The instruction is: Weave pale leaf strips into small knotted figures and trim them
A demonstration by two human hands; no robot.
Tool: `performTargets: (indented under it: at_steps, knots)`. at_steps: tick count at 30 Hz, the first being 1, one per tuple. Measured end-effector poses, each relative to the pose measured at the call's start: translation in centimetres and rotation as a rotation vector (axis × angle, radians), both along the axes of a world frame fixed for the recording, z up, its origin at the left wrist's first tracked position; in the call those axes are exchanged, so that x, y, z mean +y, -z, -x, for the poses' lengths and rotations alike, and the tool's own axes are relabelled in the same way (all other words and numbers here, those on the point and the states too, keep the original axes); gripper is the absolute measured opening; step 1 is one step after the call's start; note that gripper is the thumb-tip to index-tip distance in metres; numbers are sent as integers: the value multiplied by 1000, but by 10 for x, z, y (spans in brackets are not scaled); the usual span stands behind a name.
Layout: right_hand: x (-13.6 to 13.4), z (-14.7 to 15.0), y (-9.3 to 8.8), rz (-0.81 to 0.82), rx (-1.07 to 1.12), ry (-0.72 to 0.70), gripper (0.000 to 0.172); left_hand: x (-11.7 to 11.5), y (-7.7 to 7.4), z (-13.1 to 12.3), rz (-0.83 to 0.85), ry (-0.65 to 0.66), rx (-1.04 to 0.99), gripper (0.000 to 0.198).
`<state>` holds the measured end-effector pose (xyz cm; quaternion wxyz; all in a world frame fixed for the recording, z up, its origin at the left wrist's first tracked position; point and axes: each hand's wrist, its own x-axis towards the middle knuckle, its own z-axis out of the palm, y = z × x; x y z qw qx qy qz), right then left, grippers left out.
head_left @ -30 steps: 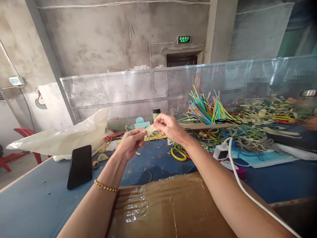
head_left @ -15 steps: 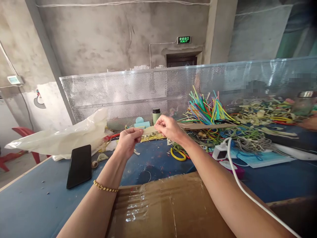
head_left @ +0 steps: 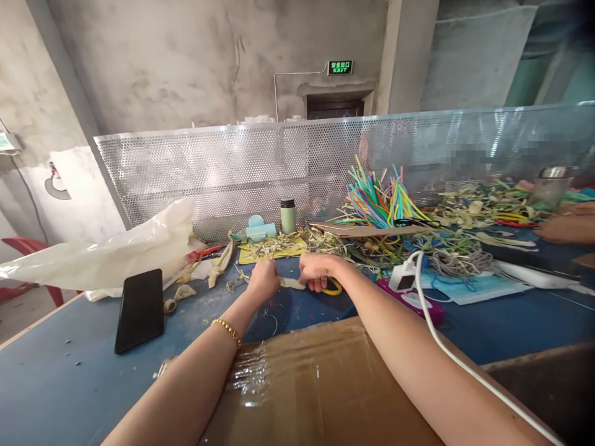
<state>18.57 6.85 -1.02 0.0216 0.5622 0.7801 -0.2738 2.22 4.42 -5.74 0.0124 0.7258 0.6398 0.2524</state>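
Observation:
My left hand (head_left: 263, 280) and my right hand (head_left: 315, 271) are both closed, low over the blue table (head_left: 69, 365), each pinching one end of a pale flat strip (head_left: 292, 283) stretched between them. The strip lies just above the tabletop. A yellow loop (head_left: 333, 287) rests on the table right beside my right hand. A gold bracelet (head_left: 227, 328) sits on my left wrist. Both forearms reach out over a taped cardboard box (head_left: 307, 390).
A black phone (head_left: 140, 309) and a white plastic bag (head_left: 111, 254) lie left. Colourful strips (head_left: 385, 201) and tangled scraps (head_left: 455, 248) pile up at right, near a white charger (head_left: 403, 280) with cable. A perforated metal screen (head_left: 223, 173) backs the table. Another person's hand (head_left: 564, 228) rests far right.
Both hands dropped from chest height down to the tabletop, still holding the pale strip between them. The camera tilted downward and slightly left.

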Motion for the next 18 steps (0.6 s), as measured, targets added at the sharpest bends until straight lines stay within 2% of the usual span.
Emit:
performTargets:
  at_steps: [3, 6, 12, 18]
  knots:
    - [0, 10, 10, -6, -66, -9, 13, -1, 6, -1, 33, -8, 90, 24]
    - [-3, 16, 13, -17, -105, -12, 11, -6, 5, -3, 4, -19, 173, 29]
    - [-6, 18, 14, -31, -141, -9, 12, -11, 2, -15, -227, 45, 477, 36]
    - [-15, 20, 12, -93, -145, 10, 18, -11, 3, -17, -61, 172, 504, 30]
